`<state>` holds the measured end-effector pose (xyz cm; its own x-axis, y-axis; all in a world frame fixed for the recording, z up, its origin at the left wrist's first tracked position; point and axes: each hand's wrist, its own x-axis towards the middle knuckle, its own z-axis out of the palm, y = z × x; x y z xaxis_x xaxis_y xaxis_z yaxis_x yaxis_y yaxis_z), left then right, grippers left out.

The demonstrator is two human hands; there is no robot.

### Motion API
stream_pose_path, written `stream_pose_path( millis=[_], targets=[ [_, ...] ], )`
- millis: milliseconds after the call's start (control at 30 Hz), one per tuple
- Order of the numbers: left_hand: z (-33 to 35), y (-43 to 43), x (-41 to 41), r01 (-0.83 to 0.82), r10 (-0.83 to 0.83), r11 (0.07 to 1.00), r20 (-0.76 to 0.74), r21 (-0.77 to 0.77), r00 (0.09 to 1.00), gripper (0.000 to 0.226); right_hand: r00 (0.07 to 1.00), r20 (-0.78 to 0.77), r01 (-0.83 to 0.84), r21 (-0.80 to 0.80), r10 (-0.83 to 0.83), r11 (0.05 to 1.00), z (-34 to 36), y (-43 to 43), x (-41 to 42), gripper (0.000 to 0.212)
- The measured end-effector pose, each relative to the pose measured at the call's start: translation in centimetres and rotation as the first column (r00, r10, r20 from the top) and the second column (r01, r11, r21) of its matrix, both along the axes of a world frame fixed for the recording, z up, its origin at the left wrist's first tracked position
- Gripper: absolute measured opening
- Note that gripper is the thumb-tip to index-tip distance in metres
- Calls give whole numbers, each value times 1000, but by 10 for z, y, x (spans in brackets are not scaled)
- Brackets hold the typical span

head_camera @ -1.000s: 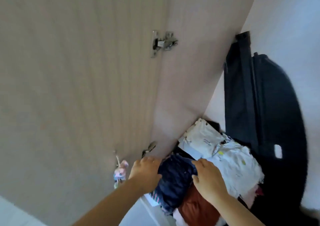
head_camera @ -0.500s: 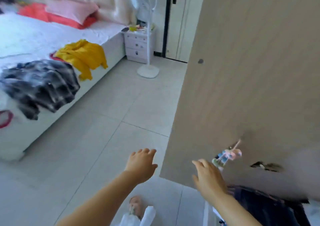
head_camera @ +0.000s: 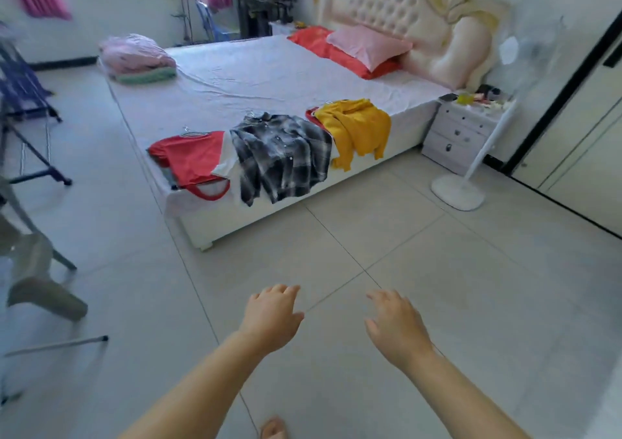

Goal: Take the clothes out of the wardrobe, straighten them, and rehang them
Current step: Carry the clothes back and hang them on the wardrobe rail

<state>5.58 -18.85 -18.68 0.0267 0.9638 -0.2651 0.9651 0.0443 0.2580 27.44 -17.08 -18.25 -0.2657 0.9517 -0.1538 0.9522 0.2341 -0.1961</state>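
Observation:
Three garments lie along the near edge of the bed [head_camera: 269, 72]: a red T-shirt [head_camera: 188, 157] on a hanger at the left, a black-and-white plaid shirt [head_camera: 282, 156] in the middle, and a yellow sweater [head_camera: 356, 129] at the right. My left hand [head_camera: 271, 317] and my right hand [head_camera: 395, 326] hover over the tiled floor, well short of the bed. Both hands hold nothing and their fingers are loosely spread. The wardrobe is out of view.
A white standing fan [head_camera: 459, 194] and a white nightstand [head_camera: 461, 136] stand right of the bed. A clothes rack [head_camera: 30, 142] and chair legs [head_camera: 47, 294] are at the left. Folded bedding [head_camera: 136, 58] lies on the bed's far corner.
My view has swung from inside the wardrobe, past its door, to the bed. My hands left the folded clothes pile and now hang free over the floor.

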Motion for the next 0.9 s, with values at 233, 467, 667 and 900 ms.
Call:
stream_pose_path(
  millis=[233, 467, 667, 900],
  targets=[
    [15, 114, -82, -117, 117, 992, -2, 35, 993, 54, 996, 7, -88, 13, 88, 996, 12, 136, -86, 46],
    [20, 215, -151, -250, 251, 967, -2, 55, 968, 53, 974, -10, -226, 42, 226, 973, 11, 262, -163, 47],
    [15, 316, -206, -393, 395, 917, -7, 64, 919, 50, 936, -23, -351, 45, 352, 935, 4, 390, -231, 47],
    [25, 410, -274, -501, 505, 860, -22, 91, 863, 53, 871, -23, -490, 24, 491, 871, 15, 509, -320, 41]
  ],
)
